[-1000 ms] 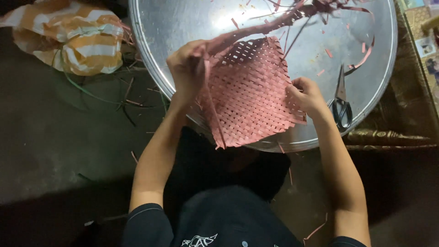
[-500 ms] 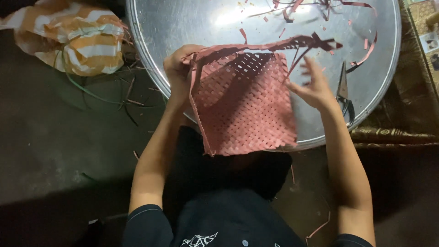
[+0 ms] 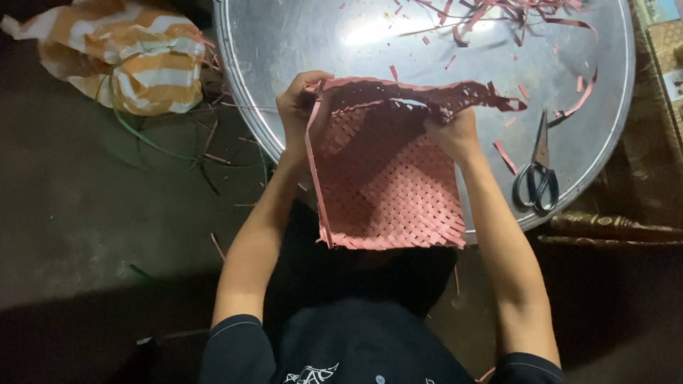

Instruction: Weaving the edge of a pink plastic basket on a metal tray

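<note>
I hold a pink woven basket piece (image 3: 384, 185) upright over the near rim of a big round metal tray (image 3: 341, 43). My left hand (image 3: 302, 107) grips its upper left corner, fingers curled over the edge. On the upper right edge my right hand (image 3: 455, 135) pinches the weave just below the loose strip ends that stick out to the right. The woven body hangs down toward my lap, its bottom edge level.
Black-handled scissors (image 3: 538, 178) lie on the tray's right side. Loose pink strips and clippings (image 3: 512, 14) litter the tray's far part. An orange and white striped bag (image 3: 121, 57) sits on the dark floor at the upper left. A woven mat edge (image 3: 619, 227) lies at the right.
I have turned and raised the woven piece so its open top edge faces away. My right hand moved from open beside it to gripping the upper right edge.
</note>
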